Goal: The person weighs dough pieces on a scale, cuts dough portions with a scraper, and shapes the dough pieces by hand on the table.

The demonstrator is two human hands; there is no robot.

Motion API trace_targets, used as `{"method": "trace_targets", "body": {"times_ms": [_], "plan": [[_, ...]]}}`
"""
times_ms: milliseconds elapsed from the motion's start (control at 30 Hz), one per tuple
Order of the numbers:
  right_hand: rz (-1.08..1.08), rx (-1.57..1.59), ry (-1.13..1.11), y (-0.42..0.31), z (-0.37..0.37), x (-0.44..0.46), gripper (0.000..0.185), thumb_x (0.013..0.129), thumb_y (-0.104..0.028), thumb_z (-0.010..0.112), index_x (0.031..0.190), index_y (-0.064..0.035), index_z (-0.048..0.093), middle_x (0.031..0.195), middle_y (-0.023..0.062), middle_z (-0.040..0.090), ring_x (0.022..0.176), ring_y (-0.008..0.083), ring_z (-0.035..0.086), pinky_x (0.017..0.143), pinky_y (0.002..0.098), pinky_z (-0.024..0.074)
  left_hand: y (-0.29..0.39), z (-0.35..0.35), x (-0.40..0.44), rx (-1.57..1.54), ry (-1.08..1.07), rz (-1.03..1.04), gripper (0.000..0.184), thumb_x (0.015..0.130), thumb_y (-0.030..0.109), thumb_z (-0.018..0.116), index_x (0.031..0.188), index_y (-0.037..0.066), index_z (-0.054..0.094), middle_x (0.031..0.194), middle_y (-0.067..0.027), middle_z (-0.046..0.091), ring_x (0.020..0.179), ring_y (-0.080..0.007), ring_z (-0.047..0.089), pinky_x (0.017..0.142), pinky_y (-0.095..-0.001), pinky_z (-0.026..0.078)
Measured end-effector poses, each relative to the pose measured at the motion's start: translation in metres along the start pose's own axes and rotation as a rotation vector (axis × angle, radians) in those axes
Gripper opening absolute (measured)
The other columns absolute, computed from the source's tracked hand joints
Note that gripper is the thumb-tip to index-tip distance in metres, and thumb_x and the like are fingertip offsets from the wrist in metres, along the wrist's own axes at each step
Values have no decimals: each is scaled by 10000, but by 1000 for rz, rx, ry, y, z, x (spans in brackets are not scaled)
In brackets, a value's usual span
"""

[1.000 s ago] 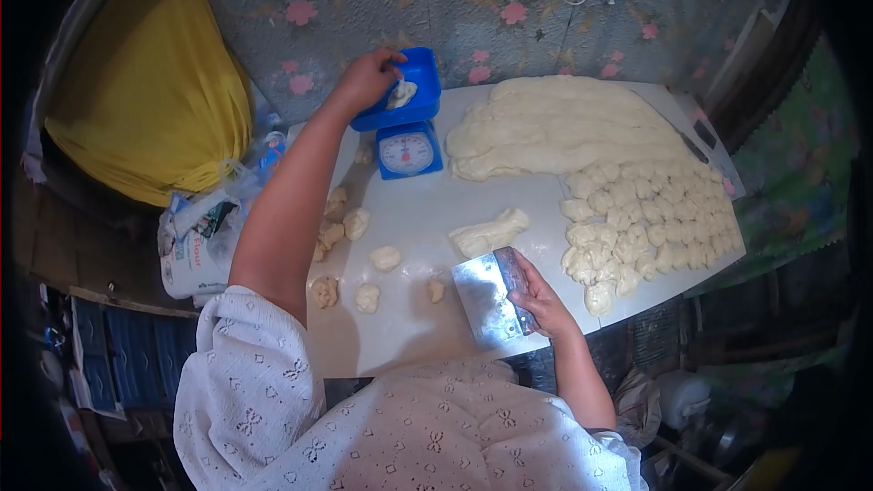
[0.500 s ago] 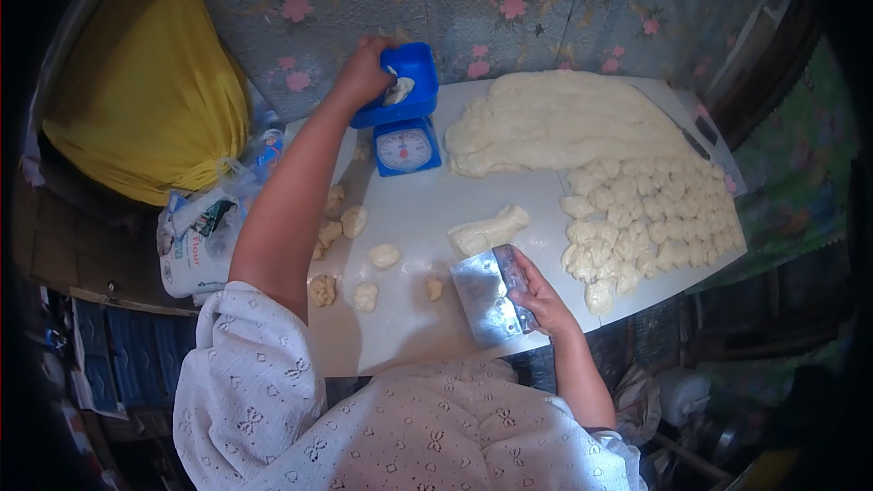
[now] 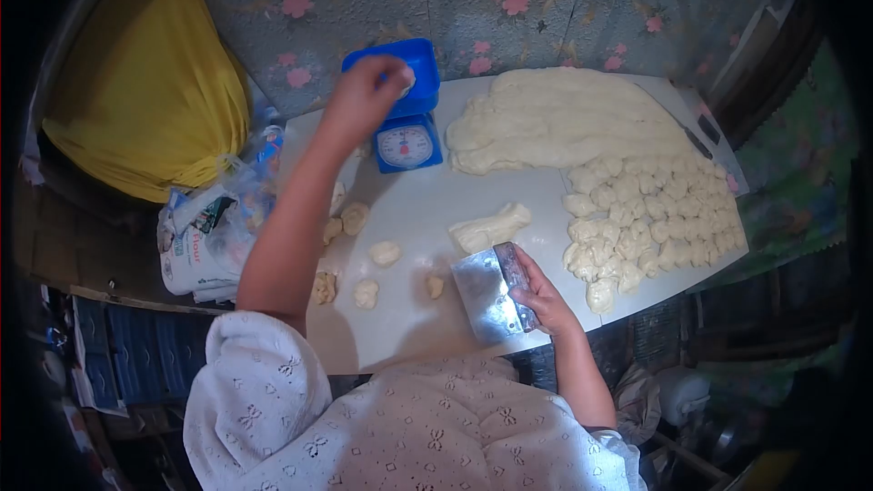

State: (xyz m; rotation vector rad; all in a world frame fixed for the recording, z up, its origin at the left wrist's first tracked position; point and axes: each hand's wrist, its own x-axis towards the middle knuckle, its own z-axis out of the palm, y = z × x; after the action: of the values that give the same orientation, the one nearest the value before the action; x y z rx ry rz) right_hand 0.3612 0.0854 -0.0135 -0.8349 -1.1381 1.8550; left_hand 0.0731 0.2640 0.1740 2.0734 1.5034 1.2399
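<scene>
My left hand [image 3: 371,82] is over the blue tray [image 3: 423,59] of the kitchen scale, its fingers pinched on a small dough piece [image 3: 408,82]. The scale's dial [image 3: 405,146] faces me below the tray. In my right hand [image 3: 544,298] is a metal dough scraper [image 3: 488,298], gripped by its handle, its blade pointing left above the table's front part. Just behind the scraper lies an elongated dough strip [image 3: 491,228]. Several loose dough pieces [image 3: 385,254] are spread over the table left of the scraper.
A large dough slab [image 3: 564,118] covers the table's back. Many small dough portions [image 3: 650,218] sit in rows at the right. A knife [image 3: 698,143] lies by the right edge. Plastic bags [image 3: 205,245] and a yellow cloth [image 3: 150,82] are at the left; the wall [image 3: 364,0] rises behind.
My left hand has drawn back toward me from inside the tray, with the small dough piece now between its fingers. My right hand and the scraper have hardly moved.
</scene>
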Motion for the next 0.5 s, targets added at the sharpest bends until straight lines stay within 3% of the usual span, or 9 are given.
{"method": "trace_targets", "body": {"times_ms": [67,167,367,467,500], "plan": [[1,7,-1,0,0,0,848,811,-241,664,1444,-36,140,1461,113,250,1342,203,240,1083,306,183,19,-1,-43,-33,-292,-131,264,835,254,597,917,6,630,850,-163,623,787,-258,608,706,-366,460],[3,16,-15,-1,0,0,849,812,-242,664,1446,-43,137,1463,109,248,1336,198,254,1075,302,202,13,21,-116,245,-771,-21,233,755,221,645,906,45,627,903,-151,609,857,-329,584,737,-403,467],[11,52,-37,2,-2,1,877,801,-287,673,1452,-60,129,1470,98,239,1317,186,286,1053,291,248,-12,60,-208,201,-861,-119,271,722,150,640,974,58,607,957,-147,583,910,-328,574,776,-412,463],[-5,40,-38,2,-2,1,906,785,-313,688,1452,-61,128,1473,96,233,1314,186,290,1052,290,251,-8,51,-208,92,-750,-102,250,732,102,614,977,49,603,935,-149,595,899,-332,580,770,-410,468],[-2,40,-34,3,-2,1,919,778,-323,694,1452,-59,128,1474,97,231,1315,187,288,1052,289,252,-4,45,-205,46,-719,-246,246,746,90,601,989,53,599,925,-147,601,871,-318,591,752,-389,472]]}}
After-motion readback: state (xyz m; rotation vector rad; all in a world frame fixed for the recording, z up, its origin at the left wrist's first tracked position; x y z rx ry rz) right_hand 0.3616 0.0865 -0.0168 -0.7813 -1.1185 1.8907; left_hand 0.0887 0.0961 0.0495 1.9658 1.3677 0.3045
